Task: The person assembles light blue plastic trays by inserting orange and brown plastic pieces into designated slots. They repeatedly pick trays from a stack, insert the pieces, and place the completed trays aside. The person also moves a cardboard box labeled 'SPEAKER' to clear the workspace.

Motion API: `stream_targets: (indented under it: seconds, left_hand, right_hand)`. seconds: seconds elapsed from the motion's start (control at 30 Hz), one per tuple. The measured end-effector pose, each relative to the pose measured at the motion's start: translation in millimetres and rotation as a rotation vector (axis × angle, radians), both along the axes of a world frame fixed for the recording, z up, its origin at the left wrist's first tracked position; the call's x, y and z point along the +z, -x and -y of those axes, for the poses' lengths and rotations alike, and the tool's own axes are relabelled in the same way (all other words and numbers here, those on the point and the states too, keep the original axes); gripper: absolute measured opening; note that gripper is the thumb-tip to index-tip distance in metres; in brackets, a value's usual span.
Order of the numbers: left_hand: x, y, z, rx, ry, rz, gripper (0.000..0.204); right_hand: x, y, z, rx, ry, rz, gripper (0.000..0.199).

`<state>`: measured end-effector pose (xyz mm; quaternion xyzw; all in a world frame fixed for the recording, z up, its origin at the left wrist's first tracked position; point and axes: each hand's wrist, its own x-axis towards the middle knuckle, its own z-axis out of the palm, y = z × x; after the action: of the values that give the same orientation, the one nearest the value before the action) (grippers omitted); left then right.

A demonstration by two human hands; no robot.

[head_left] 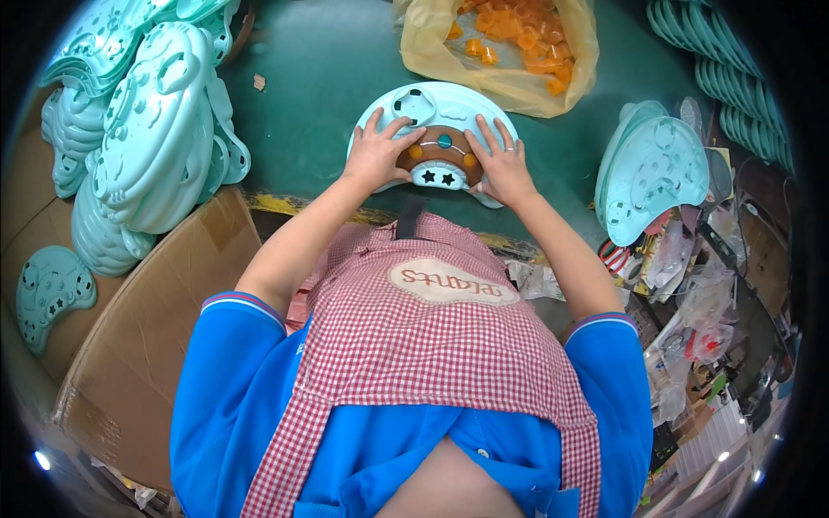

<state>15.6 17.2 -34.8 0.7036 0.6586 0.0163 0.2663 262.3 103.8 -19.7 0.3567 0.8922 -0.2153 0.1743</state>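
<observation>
A curved turquoise plastic toy shell (pixel 479 105) lies on the green tabletop in front of me, with a brown panel (pixel 443 145) set on its middle. Orange dots, a teal button and a pale piece with two black stars (pixel 438 177) show on and below the panel. My left hand (pixel 377 155) grips the left side of the shell, fingers spread over the panel's edge and thumb near the lower rim. On the other side my right hand (pixel 501 164), with a ring on one finger, holds it the same way. The shell's underside is hidden.
A yellowish plastic bag (pixel 414 43) of small orange parts (pixel 527 39) lies beyond the shell. Turquoise shells (pixel 160 121) pile up on the left above a cardboard box (pixel 164 337). More shells (pixel 652 164) lie at right, beside stacked ones (pixel 756 129) and cluttered plastic bags (pixel 708 302).
</observation>
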Motion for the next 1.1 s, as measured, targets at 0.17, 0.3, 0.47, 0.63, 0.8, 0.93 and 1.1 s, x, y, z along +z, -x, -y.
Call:
stream_targets:
  seconds: [0.17, 0.3, 0.47, 0.63, 0.8, 0.93, 1.1]
  left_hand:
    - [6, -4, -1, 0.003, -0.021, -0.049, 0.095]
    - [8, -6, -2, 0.007, -0.023, -0.034, 0.095]
    - [3, 2, -13, 0.017, -0.1, -0.036, 0.095]
    - [14, -8, 3, -0.033, 0.042, -0.071, 0.095]
    - [11, 2, -9, -0.074, -0.051, -0.065, 0.096]
    - [13, 0, -6, -0.06, 0.002, -0.08, 0.096]
    - [7, -7, -10, -0.077, -0.021, -0.029, 0.097]
  right_hand:
    - [-11, -2, -4, 0.089, -0.077, -0.115, 0.104]
    - [-59, 38, 5, -0.269, 0.138, -0.67, 0.053]
    - [-57, 47, 2, -0.286, -0.094, -0.796, 0.039]
    - [-60, 42, 26, -0.447, -0.044, -0.856, 0.038]
    - [-50, 44, 3, -0.385, -0.029, -0.923, 0.037]
    - [8, 25, -38, -0.425, -0.094, -1.159, 0.054]
    - [-73, 38, 10, -0.374, -0.099, -0.931, 0.072]
